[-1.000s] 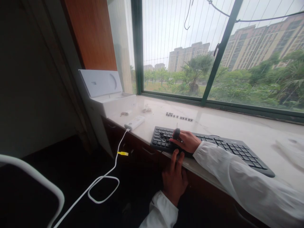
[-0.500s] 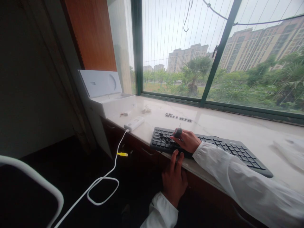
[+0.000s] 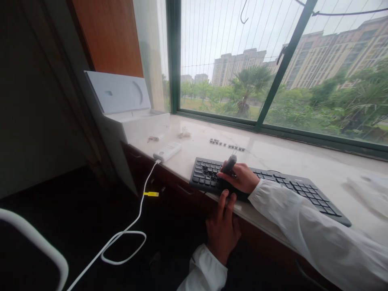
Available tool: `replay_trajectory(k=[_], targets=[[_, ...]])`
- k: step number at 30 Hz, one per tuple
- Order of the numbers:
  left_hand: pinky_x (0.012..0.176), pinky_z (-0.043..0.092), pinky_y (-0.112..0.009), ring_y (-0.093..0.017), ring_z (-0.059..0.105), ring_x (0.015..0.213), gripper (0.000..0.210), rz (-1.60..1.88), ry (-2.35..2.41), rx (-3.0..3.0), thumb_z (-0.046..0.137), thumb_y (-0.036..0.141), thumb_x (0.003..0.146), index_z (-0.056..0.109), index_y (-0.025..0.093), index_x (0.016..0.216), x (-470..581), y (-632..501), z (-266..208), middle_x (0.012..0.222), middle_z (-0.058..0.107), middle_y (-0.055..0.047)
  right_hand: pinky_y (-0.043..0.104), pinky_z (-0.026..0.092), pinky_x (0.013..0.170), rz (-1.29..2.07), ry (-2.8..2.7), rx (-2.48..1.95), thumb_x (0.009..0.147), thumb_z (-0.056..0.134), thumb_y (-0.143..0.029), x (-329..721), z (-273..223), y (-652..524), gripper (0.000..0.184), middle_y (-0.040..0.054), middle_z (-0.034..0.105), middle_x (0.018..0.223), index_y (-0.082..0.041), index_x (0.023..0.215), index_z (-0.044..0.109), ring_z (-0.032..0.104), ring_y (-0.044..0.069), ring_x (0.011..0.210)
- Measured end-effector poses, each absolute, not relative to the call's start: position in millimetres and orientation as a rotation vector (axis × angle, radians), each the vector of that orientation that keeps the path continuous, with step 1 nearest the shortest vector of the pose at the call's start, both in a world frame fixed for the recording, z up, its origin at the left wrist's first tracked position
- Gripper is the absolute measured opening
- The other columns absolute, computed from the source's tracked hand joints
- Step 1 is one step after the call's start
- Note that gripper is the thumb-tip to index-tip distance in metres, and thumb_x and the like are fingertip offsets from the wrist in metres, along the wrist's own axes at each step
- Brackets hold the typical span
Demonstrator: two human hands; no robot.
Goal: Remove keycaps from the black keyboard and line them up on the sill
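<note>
A black keyboard (image 3: 312, 196) lies along the front edge of the white marble-like counter. My right hand (image 3: 243, 178) is over its left half, closed on a dark keycap puller (image 3: 229, 164) whose thin wires stick up from the far end. Bare sockets without caps show among the keys just left of that hand; what lies under the hand is hidden. My left hand (image 3: 223, 230) reaches up from below, fingers stretched out, their tips at the keyboard's front edge. Behind the keyboard, several loose keycaps (image 3: 224, 144) sit in short rows.
An open white box (image 3: 145, 127) stands at the left end of the counter. Near it lie a white device (image 3: 167, 151) with a white cable (image 3: 140, 206) hanging off the edge, and small crumpled bits (image 3: 184, 133). Clear plastic (image 3: 368, 194) lies at right. A window (image 3: 218, 97) rises behind.
The dark keycap puller has tipped up and slightly right in my right hand, showing more of its handle. My left hand stays nearly put. The view has shifted a little.
</note>
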State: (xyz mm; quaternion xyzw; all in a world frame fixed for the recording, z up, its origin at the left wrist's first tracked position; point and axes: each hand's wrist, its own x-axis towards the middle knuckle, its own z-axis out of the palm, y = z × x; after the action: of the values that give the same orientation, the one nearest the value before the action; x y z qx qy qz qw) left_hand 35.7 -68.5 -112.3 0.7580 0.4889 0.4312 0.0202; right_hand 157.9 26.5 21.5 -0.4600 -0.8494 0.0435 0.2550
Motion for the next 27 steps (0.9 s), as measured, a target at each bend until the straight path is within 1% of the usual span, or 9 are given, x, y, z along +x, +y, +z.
replay_trajectory(k=[8,11,16,19,22,25,27], targets=[[0.096,0.052,-0.031,-0.021,0.053,0.124,0.076,1.346,1.507,2.369,0.049,0.008,0.08,0.028,0.031,0.149,35.4,-65.3,-115.3,0.154,0.034,0.0,0.03,0.049,0.069,-0.016,-2.367,-1.191,0.092,0.048,-0.053,157.0,21.2,24.4,0.038,0.0089,0.069,0.086,-0.019,0.089,0.064,0.064,0.02,0.073],[0.094,0.053,-0.031,-0.022,0.055,0.121,0.076,1.357,1.504,2.367,0.05,0.009,0.079,0.028,0.031,0.148,35.4,-65.1,-115.4,0.153,0.034,0.0,0.03,0.049,0.07,-0.093,-2.392,-1.149,0.093,0.047,-0.051,156.8,20.1,23.6,0.036,0.0087,0.069,0.085,-0.019,0.087,0.063,0.065,0.02,0.074],[0.091,0.056,-0.034,-0.021,0.059,0.115,0.077,1.345,1.512,2.377,0.051,0.009,0.078,0.028,0.031,0.148,34.4,-66.5,-113.5,0.154,0.033,0.001,0.029,0.05,0.067,-0.215,-2.357,-1.081,0.093,0.05,-0.047,158.2,14.9,26.6,0.031,0.0074,0.069,0.081,-0.019,0.085,0.062,0.065,0.019,0.071],[0.089,0.056,-0.034,-0.021,0.059,0.116,0.076,1.351,1.524,2.377,0.05,0.009,0.079,0.027,0.031,0.148,33.8,-67.2,-112.7,0.154,0.033,0.001,0.029,0.051,0.068,-0.27,-2.298,-1.067,0.093,0.052,-0.043,161.1,12.1,29.1,0.027,0.0069,0.069,0.082,-0.019,0.085,0.061,0.065,0.018,0.071],[0.089,0.056,-0.031,-0.021,0.058,0.117,0.076,1.356,1.522,2.38,0.05,0.008,0.079,0.028,0.03,0.148,33.7,-67.3,-112.5,0.154,0.034,0.0,0.027,0.05,0.065,-0.24,-2.267,-1.087,0.093,0.052,-0.042,163.1,12.8,29.0,0.026,0.0053,0.069,0.082,-0.019,0.085,0.062,0.063,0.016,0.066],[0.088,0.056,-0.031,-0.021,0.058,0.117,0.077,1.356,1.514,2.384,0.051,0.008,0.077,0.03,0.03,0.148,34.0,-67.1,-112.8,0.153,0.035,0.0,0.026,0.048,0.06,-0.133,-2.292,-1.126,0.093,0.051,-0.042,162.7,16.3,26.8,0.027,0.0034,0.068,0.079,-0.019,0.086,0.064,0.06,0.013,0.058],[0.087,0.057,-0.031,-0.021,0.059,0.116,0.076,1.372,1.512,2.379,0.051,0.008,0.077,0.031,0.03,0.147,34.6,-66.7,-113.5,0.152,0.036,0.0,0.025,0.047,0.06,-0.072,-2.318,-1.128,0.093,0.051,-0.042,161.5,18.8,25.3,0.028,0.0031,0.068,0.077,-0.018,0.087,0.065,0.06,0.013,0.058]])
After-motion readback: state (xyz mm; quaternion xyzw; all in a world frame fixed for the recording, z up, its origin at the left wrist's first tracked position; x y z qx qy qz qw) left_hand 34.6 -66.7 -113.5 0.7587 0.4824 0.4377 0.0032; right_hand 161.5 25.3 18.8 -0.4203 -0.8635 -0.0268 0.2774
